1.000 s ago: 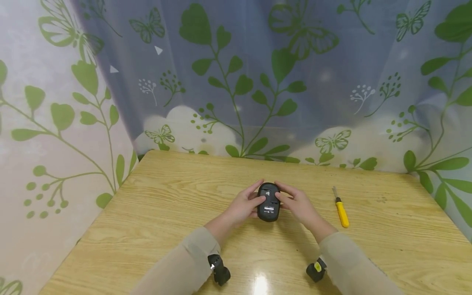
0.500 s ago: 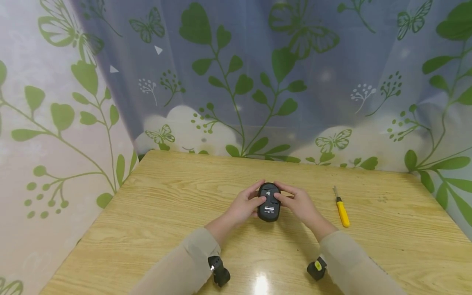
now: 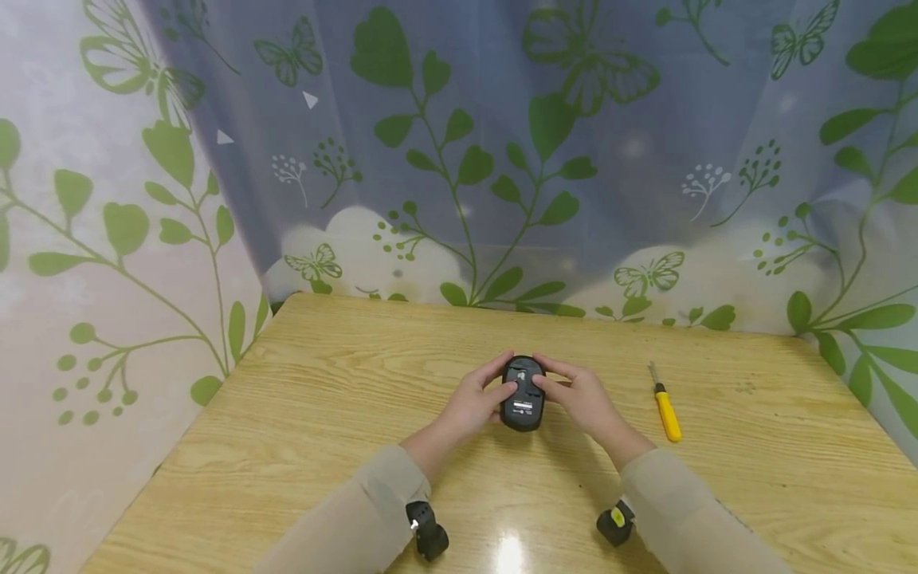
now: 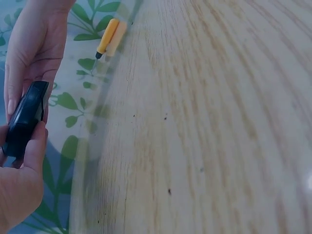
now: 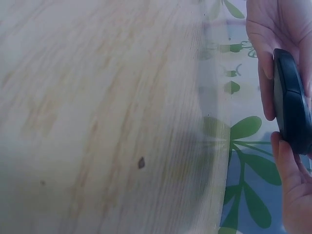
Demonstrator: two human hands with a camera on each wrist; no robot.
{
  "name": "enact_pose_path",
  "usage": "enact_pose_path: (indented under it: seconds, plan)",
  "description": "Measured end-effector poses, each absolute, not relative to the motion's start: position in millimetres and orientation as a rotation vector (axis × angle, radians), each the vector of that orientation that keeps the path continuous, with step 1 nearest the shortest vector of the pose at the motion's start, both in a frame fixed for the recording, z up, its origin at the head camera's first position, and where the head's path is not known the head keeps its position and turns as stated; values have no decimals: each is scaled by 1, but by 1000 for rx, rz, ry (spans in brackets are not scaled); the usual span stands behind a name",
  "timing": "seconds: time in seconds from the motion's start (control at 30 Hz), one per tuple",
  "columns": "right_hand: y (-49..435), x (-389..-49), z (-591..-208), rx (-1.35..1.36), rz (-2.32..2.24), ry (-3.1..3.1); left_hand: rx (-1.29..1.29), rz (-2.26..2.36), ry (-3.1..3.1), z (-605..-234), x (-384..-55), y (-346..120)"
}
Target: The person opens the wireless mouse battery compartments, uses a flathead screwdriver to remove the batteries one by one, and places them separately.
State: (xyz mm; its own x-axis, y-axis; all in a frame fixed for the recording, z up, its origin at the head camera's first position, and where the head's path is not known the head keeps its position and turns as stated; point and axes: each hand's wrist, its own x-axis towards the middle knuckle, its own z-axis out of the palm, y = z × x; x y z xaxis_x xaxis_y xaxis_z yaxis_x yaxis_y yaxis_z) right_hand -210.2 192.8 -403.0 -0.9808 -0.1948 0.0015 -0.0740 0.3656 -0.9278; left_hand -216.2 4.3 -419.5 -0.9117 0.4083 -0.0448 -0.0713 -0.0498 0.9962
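Between my two hands is a black computer mouse [image 3: 523,408], its underside with a pale label facing up toward the head camera. My left hand [image 3: 469,399] grips its left side, thumb on the underside and fingers round the edge. From the other side my right hand [image 3: 582,401] holds it the same way, thumb near the middle of the underside. Both wrist views show the mouse [image 4: 25,119] edge-on, raised above the table. The fingers behind the mouse are partly hidden.
A screwdriver [image 3: 667,410] with a yellow handle lies on the wooden table [image 3: 344,367] to the right of my hands. Behind the table hangs a leaf-patterned curtain [image 3: 445,159]. Black wrist cameras [image 3: 428,532] are strapped at both cuffs.
The right thumb has shifted very slightly left on the underside of the mouse. Otherwise the hands, mouse and screwdriver stay where they were.
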Motion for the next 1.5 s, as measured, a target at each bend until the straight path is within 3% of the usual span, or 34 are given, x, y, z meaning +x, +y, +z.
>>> enact_pose_path:
  seconds: [0.57,0.93,1.5]
  plan:
    - [189,-210,-402,-304,-1704,2554,356,2046,1882,-395,-199,1]
    - [191,-211,-398,-373,-1606,2602,340,2044,1865,-419,-215,6]
    - [185,-210,-397,-358,-1532,2581,316,2041,1886,-427,-213,-2]
